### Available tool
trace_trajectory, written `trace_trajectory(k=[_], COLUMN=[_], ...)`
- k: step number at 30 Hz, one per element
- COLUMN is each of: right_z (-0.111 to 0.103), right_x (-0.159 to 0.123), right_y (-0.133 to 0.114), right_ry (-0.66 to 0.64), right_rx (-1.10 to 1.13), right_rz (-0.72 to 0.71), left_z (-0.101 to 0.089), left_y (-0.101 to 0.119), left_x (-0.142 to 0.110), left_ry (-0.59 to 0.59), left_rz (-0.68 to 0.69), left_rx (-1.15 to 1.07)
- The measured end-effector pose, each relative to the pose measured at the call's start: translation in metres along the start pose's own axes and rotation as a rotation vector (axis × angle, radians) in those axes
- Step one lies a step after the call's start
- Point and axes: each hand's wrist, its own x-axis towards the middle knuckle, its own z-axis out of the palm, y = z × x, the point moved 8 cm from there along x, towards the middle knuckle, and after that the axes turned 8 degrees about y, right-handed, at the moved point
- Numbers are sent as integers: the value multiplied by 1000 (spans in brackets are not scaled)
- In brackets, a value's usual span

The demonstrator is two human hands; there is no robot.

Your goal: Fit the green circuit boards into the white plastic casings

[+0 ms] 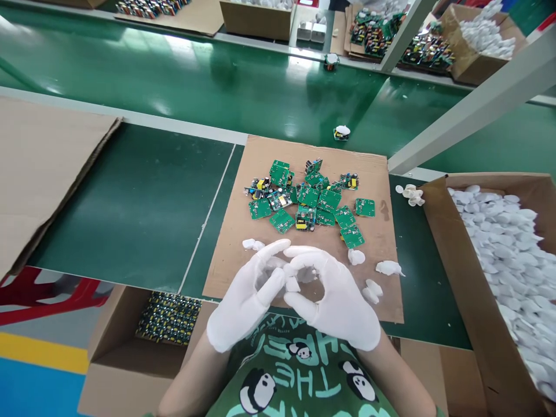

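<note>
My left hand [248, 302] and my right hand [337, 298], both in white gloves, meet over the near edge of a cardboard sheet [230, 255]. Their fingers are curled and pinch a small white piece [292, 284] between them; its exact kind is hard to make out against the gloves. Just beyond my hands lies a loose pile of green circuit boards [308, 196], some face down, others showing yellow and black components. Small white pieces lie around my hands: a pair [252, 244] to the left, and a few to the right, including a flat one [390, 267].
An open carton of white pieces [504, 260] stands at the right. A conveyor [182, 87] crosses beyond the table, carrying a board with a white top [341, 132]. A slanted white post [469, 110] rises at right. Below left is a carton of boards [167, 317].
</note>
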Motion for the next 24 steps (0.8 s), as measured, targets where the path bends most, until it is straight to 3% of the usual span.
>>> trace_trajectory(k=[5,11,15,20,24], right_z=[-2,-7,-6,-7,-31], right_x=[-7,-9,-11,-15,-21], right_y=[11,14,12,-3,-2], right_ry=[47,36,22,80,200], right_rx=[78,112,62,-56,45], right_rz=[123,99,78,-50,18], left_z=[1,11,9,2,-16], left_y=[5,-4,-11,-9,5], left_x=[-1,0,-1,-1,-1], left_ry=[36,20,118,233,361], left_rz=[50,-92,-182,-113,36], left_rx=[33,-180,-159,-45,92])
